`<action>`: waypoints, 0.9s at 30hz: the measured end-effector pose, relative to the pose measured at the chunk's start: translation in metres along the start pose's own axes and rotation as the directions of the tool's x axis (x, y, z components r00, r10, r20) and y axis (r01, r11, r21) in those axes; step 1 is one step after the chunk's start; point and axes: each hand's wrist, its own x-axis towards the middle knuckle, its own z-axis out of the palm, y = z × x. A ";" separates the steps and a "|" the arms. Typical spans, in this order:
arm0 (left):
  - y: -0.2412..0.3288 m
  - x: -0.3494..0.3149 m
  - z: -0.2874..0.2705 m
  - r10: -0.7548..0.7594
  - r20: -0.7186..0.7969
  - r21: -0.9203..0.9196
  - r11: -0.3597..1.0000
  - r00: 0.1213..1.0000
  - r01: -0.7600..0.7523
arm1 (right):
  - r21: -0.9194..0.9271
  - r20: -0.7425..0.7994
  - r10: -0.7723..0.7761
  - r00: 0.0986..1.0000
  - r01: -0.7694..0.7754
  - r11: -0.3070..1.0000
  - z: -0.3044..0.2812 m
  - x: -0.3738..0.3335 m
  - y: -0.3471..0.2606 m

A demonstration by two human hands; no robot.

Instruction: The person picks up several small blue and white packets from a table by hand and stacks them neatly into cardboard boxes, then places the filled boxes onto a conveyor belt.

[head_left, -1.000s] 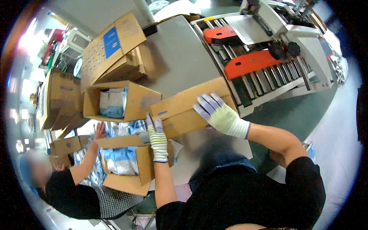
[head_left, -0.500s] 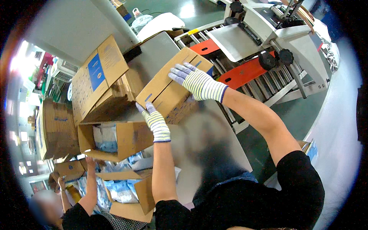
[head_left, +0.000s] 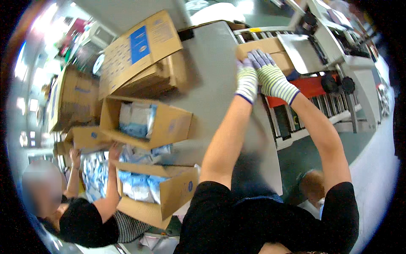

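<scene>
A closed brown cardboard box lies at the roller conveyor's entry, its far part under the machine's metal plate. My right hand, in a white and yellow-green striped glove with lilac fingers, rests on the box with its fingers stretched out flat. Close beside it, my left hand in a matching glove is against the near end of the box. Its fingers point away from me and look straight, though their tips are blurred. Neither hand is wrapped round anything.
A grey table adjoins the roller conveyor. Flattened cartons are stacked at its far left. Two open boxes, one upper and one lower, hold blue-white packs. A co-worker reaches among packs at left.
Both hands and the box have moved right, from the table onto the conveyor under the plate. My left hand is now beside my right. The view has shifted too.
</scene>
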 end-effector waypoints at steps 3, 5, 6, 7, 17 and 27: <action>-0.026 -0.058 -0.017 0.357 -0.225 0.379 0.889 0.906 -0.256 | -0.031 0.107 -0.155 0.982 0.159 0.987 0.011 0.003 -0.043; 0.018 -0.141 -0.033 0.412 -0.266 0.004 0.904 0.871 -0.427 | 0.444 -0.073 -0.199 0.977 0.210 0.871 -0.019 0.000 -0.084; 0.015 -0.178 -0.056 0.401 -0.380 0.028 0.906 0.833 -0.423 | 0.607 -0.182 -0.244 0.953 0.304 0.734 -0.043 0.004 -0.129; 0.002 -0.217 -0.079 0.383 -0.493 0.048 0.908 0.781 -0.415 | 0.641 -0.254 -0.248 0.935 0.355 0.681 -0.063 0.005 -0.173; -0.062 -0.288 -0.229 0.340 -0.539 0.511 0.859 0.771 -0.021 | 0.278 0.036 -0.419 0.907 0.394 0.876 -0.050 0.039 -0.316; -0.039 -0.299 -0.190 0.400 -0.614 0.547 0.837 0.680 0.002 | 0.161 -0.227 -0.282 0.932 0.321 0.933 -0.077 -0.097 -0.090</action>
